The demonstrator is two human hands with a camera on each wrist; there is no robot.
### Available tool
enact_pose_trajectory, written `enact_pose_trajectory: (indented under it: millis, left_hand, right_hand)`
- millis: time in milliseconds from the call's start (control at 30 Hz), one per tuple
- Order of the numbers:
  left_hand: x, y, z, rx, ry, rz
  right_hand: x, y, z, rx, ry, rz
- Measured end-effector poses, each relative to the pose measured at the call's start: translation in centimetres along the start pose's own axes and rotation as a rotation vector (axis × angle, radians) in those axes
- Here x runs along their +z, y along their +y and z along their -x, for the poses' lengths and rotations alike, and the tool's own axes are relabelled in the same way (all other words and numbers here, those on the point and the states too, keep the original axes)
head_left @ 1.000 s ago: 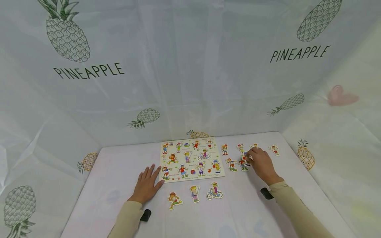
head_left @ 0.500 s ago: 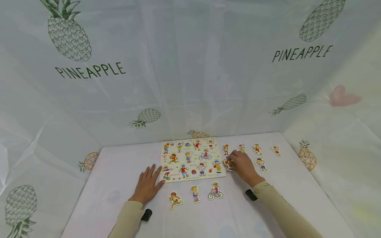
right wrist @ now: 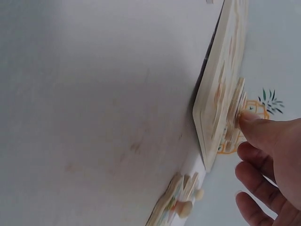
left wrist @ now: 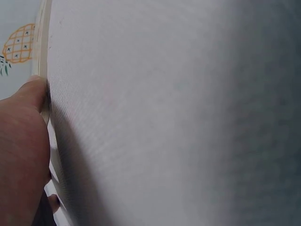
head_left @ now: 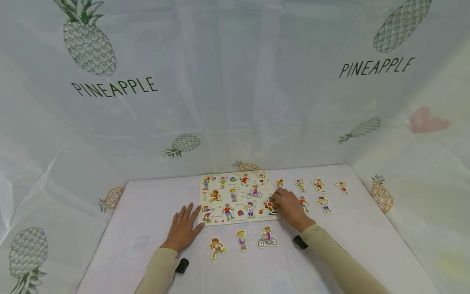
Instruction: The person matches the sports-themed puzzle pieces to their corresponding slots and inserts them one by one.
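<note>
My right hand (head_left: pixel 291 210) pinches a flat puzzle piece (right wrist: pixel 236 106) between thumb and fingers. In the right wrist view this piece is tilted at the face of the wooden puzzle board (right wrist: pixel 211 108), near its edge. The head view has it over the lower right figure of the puzzle board (head_left: pixel 220 207); whether it touches is unclear. My left hand (head_left: pixel 181 230) lies with fingers spread at the board's left edge. In the left wrist view the left thumb (left wrist: pixel 33 92) touches that edge.
Right of the board lie several loose knobbed pieces, among them a baseball player (head_left: pixel 324 204) and a racket player (head_left: pixel 342 187). In front are a runner (head_left: pixel 218 248), a golfer (head_left: pixel 242 240) and a cyclist (head_left: pixel 267 237). A pineapple-print sheet (head_left: pixel 235 102) rises behind the table.
My right hand has moved left from among the loose pieces to the board's right side, carrying the pinched piece. The left hand has stayed at the board's left edge.
</note>
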State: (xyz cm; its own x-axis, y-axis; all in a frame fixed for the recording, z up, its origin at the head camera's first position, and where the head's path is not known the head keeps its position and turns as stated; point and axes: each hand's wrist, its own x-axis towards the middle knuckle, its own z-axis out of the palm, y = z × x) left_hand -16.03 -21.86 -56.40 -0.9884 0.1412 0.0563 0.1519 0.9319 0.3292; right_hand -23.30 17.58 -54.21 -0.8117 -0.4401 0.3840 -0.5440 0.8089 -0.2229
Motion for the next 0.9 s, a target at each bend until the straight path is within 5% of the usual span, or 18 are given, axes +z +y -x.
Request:
enact_pose_trajectory:
  millis: [900]
  left_hand:
    - [0.0, -0.1, 0.1, -0.016, -0.030, 0.002]
  right_hand:
    - [1.0, -0.9, -0.9, 0.004, -0.046, -0.019]
